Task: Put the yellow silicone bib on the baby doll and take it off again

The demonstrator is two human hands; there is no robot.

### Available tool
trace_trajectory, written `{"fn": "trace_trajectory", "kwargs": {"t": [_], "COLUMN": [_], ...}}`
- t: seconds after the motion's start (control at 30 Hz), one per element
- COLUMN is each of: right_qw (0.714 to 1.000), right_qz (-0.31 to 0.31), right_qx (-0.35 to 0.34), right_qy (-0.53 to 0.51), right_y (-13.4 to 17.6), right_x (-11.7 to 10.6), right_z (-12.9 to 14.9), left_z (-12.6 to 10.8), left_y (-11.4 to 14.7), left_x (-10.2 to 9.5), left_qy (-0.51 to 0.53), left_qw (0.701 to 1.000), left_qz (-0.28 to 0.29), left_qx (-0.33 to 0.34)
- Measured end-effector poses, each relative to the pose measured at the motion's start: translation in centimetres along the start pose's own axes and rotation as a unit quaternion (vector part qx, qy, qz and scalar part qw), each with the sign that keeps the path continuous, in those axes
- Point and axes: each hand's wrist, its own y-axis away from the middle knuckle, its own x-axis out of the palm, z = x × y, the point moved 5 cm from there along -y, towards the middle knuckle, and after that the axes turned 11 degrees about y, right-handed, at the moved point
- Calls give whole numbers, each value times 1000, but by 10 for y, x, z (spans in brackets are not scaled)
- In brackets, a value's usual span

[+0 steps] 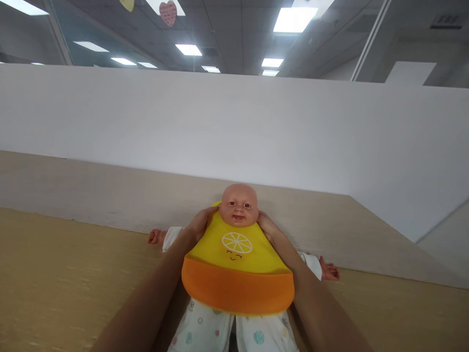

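Note:
A bald baby doll faces me, its arms spread to both sides and its patterned white trousers below. Over its chest hangs a yellow bib with a white citrus slice, a smiling face and an orange pocket at the bottom. My left hand is at the bib's neck edge on the left, fingers curled behind it. On the other side my right hand reaches behind the doll's neck by the bib's edge. The fingertips of both hands are hidden, as is the back of the bib's neckband.
A beige ledge runs behind the doll, against a white wall. Glass panels rise above the wall, with a pink paper heart on them. Yellowish-tan surface lies on both sides of the doll.

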Motion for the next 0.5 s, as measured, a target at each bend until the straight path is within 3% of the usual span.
{"fn": "trace_trajectory", "kwargs": {"t": [0.23, 0.5], "right_qw": [1000, 999], "right_qz": [14, 25], "right_qx": [-5, -10], "right_qy": [-6, -17], "right_y": [0, 10], "right_x": [2, 10], "right_z": [-2, 1], "left_z": [1, 3], "left_y": [-7, -9], "left_x": [-10, -11], "left_qy": [-89, -104], "left_qw": [994, 995], "left_qz": [-59, -3], "left_qx": [7, 4]}}
